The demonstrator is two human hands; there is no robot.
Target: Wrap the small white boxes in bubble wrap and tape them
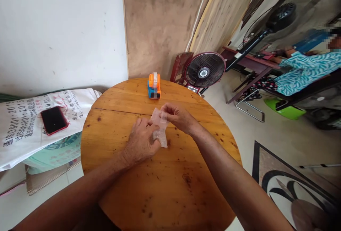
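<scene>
A small piece of translucent white wrap (160, 137) lies over the middle of the round wooden table (170, 188). My left hand (142, 138) holds its left side, with the thumb and fingers on it. At its upper right, my right hand (177, 117) pinches a short strip of clear tape (163, 117) between thumb and fingertips. The strip overlaps the upper part of the wrap. Beyond both hands, near the table's far edge, stands an orange and blue tape dispenser (154, 86) with a roll of clear tape.
Left of the table, a phone (54, 120) with a red edge rests on white printed sacks (23, 124). A round fan (204, 71) stands behind the table. At the right are a larger black fan (282, 16) and a person in a patterned teal top (306, 69).
</scene>
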